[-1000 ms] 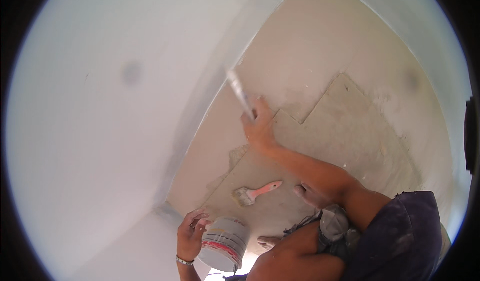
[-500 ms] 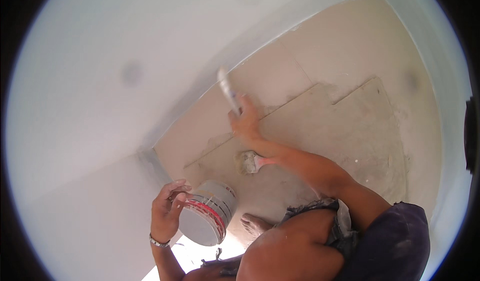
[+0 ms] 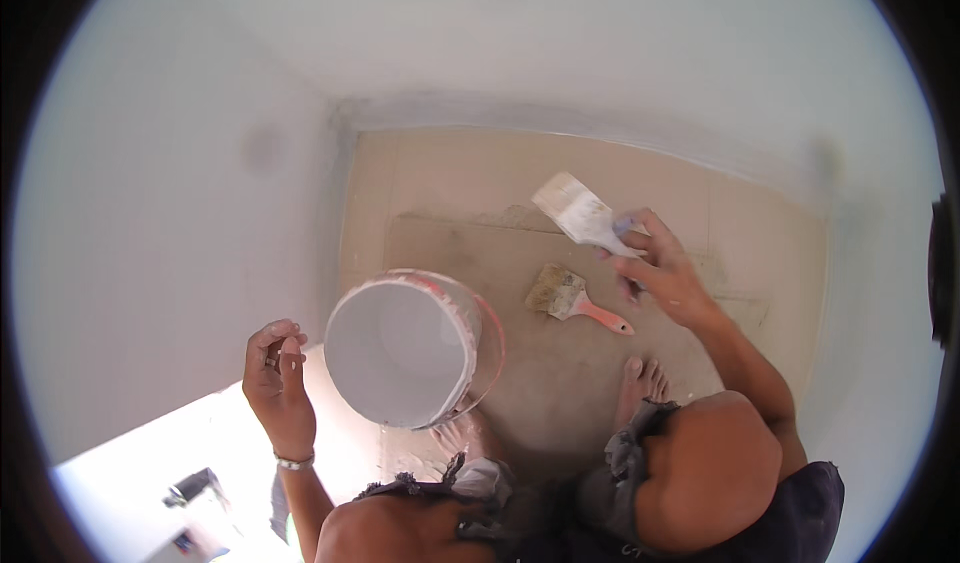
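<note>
My right hand [image 3: 668, 275] grips a wide paintbrush [image 3: 580, 211] by its handle, its pale bristles pointing up and left over the floor. Beneath it, a second paintbrush [image 3: 565, 298] with a red-orange handle and stained bristles lies on the floor. At the left, my left hand [image 3: 280, 378] hovers beside the bucket, apart from its rim. Its fingers are loosely bent, with nothing visible in them and whitish smears on the tips. The paint-smeared bucket [image 3: 470, 328] stands near my foot and holds pale grey-white paint [image 3: 395, 358].
Pale walls [image 3: 180, 213] meet in a corner at the far left, with a grey band [image 3: 480, 113] along their base. Tan tiles [image 3: 440, 168] border a dusty covering [image 3: 590, 383] on the floor. My bare feet [image 3: 640, 388] flank the bucket area. Bright light enters at lower left.
My view has turned, bringing the bucket's opening and paint into sight. The brush in my right hand has come away from the wall base. My left hand is now apart from the bucket.
</note>
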A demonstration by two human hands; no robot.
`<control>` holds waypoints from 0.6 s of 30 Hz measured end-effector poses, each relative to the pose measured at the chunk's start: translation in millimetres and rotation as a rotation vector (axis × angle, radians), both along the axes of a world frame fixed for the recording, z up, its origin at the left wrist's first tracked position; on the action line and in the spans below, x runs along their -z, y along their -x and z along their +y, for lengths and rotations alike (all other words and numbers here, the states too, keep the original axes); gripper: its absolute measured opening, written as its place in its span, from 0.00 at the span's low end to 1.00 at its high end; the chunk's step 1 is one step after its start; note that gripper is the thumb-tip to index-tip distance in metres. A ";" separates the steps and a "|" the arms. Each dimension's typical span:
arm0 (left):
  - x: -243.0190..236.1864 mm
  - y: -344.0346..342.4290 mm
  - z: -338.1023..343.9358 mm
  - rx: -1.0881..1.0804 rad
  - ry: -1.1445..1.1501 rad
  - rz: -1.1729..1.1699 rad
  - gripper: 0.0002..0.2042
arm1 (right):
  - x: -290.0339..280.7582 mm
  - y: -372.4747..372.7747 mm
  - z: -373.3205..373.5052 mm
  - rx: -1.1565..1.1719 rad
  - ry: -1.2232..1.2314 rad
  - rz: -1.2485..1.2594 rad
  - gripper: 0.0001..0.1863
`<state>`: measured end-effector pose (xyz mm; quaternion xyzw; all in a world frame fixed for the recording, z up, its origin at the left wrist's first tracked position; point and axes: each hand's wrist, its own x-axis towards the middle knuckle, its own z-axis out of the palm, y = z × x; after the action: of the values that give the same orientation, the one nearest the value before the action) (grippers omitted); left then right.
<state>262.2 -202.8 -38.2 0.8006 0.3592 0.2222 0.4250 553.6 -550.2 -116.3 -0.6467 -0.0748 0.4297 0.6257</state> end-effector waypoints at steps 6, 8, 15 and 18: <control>82.7 46.8 -34.8 -0.358 0.603 -0.154 0.18 | -109.6 -8.6 -0.3 -0.349 -0.011 -0.213 0.21; 93.7 52.3 -37.8 -0.336 0.593 -0.106 0.16 | -133.9 -17.5 12.3 -0.405 0.126 -0.470 0.20; 70.2 9.3 -24.1 -0.102 0.530 -0.315 0.14 | -193.0 -15.1 104.1 -0.346 0.274 -0.736 0.24; 63.5 -15.5 -27.0 0.008 0.380 -0.310 0.15 | -194.3 -5.6 115.4 -0.480 0.229 -0.798 0.21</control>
<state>277.7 -229.8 -101.7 0.6641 0.3218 0.2690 0.6189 559.2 -434.8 78.0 -0.7903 -0.4086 0.2858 0.3560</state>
